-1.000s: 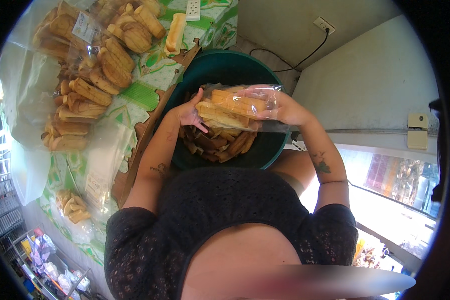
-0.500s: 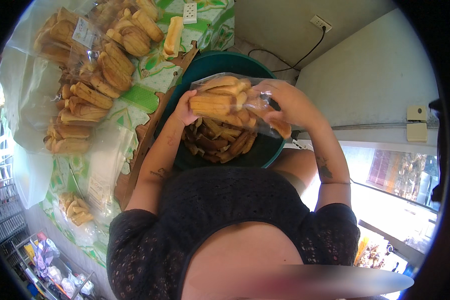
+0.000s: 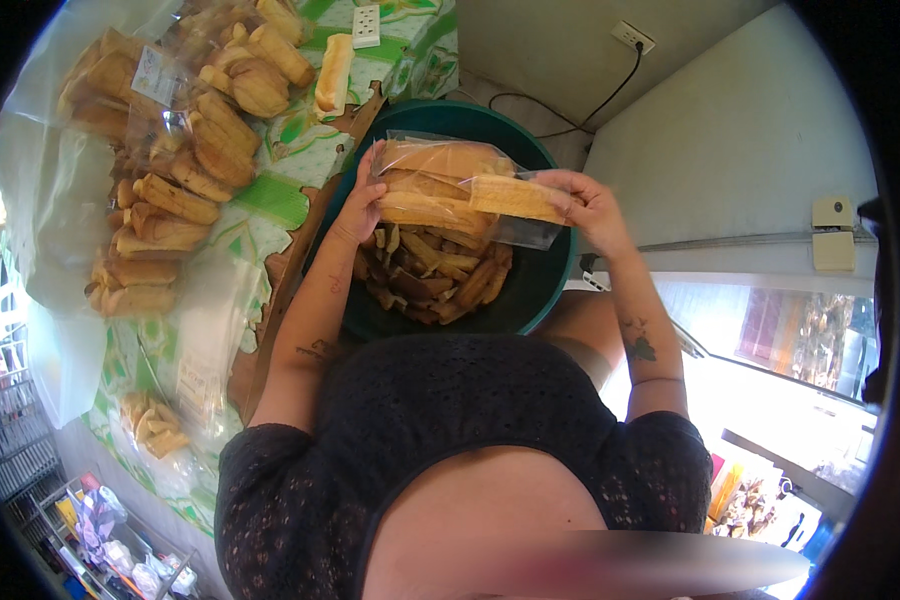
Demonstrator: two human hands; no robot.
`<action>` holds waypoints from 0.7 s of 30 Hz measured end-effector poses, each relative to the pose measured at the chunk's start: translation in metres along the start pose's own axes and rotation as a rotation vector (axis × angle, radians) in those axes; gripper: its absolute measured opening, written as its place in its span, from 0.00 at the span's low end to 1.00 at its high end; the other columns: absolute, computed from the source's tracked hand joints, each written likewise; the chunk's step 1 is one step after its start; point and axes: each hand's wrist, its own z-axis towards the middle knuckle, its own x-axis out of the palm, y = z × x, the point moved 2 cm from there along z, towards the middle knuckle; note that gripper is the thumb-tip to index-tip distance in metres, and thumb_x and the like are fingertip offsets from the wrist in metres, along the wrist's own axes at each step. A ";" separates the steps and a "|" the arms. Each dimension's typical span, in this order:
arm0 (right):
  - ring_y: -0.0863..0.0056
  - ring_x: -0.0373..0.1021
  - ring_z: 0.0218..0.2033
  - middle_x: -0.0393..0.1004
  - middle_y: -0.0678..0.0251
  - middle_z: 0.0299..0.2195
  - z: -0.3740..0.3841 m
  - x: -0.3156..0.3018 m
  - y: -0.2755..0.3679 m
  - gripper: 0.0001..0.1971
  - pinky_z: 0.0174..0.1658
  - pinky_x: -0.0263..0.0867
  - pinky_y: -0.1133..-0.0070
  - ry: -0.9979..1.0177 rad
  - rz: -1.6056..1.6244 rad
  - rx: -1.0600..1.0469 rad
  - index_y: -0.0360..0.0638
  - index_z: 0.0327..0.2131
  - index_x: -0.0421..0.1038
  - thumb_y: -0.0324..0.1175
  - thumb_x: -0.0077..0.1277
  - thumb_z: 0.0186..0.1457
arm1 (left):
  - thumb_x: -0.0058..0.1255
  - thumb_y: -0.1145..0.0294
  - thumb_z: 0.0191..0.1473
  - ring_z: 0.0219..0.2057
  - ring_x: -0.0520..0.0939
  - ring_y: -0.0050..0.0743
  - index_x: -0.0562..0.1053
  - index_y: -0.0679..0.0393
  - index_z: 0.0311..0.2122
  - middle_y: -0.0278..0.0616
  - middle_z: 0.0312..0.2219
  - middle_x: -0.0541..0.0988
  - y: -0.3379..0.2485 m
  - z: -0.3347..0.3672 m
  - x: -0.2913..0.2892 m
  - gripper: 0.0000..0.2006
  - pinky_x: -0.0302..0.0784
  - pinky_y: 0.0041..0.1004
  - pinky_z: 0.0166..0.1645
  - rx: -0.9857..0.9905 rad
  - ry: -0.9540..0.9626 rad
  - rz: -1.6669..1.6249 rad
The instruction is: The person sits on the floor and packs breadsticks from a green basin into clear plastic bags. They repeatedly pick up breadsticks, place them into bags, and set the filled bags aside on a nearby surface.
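Note:
My left hand [image 3: 359, 204] grips the closed end of a clear plastic bag [image 3: 532, 233] filled with several long golden bread pieces [image 3: 430, 160]. Between the fingers and thumb of my right hand [image 3: 592, 207] is one more bread piece [image 3: 515, 198], lying across the bag's right end; I cannot tell whether its tip is inside the bag. Both hands are above a round dark green tub [image 3: 536, 150]. Down in the tub lies a heap of browner bread pieces [image 3: 435, 272].
On the left, a table with a green-and-white cloth [image 3: 308, 150] bears bagged bread [image 3: 225, 140], a single loaf [image 3: 333, 75], a stack of flat clear bags [image 3: 210, 330] and a small bag of bread pieces [image 3: 154, 424]. A power strip [image 3: 367, 26] lies at the table's far end.
My right hand has moved slightly right, and the bread piece it holds now lies level instead of slanting down. The bag's pieces lie straighter, and my left hand has shifted a little left.

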 end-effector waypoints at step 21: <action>0.60 0.68 0.39 0.69 0.57 0.40 0.018 0.040 0.000 0.30 0.42 0.65 0.73 0.119 -0.918 -0.624 0.45 0.52 0.60 0.30 0.54 0.40 | 0.45 0.41 0.48 0.60 0.53 0.35 0.43 0.58 0.62 0.44 0.59 0.51 -0.027 -0.014 0.040 0.45 0.49 0.31 0.60 -0.245 0.060 0.157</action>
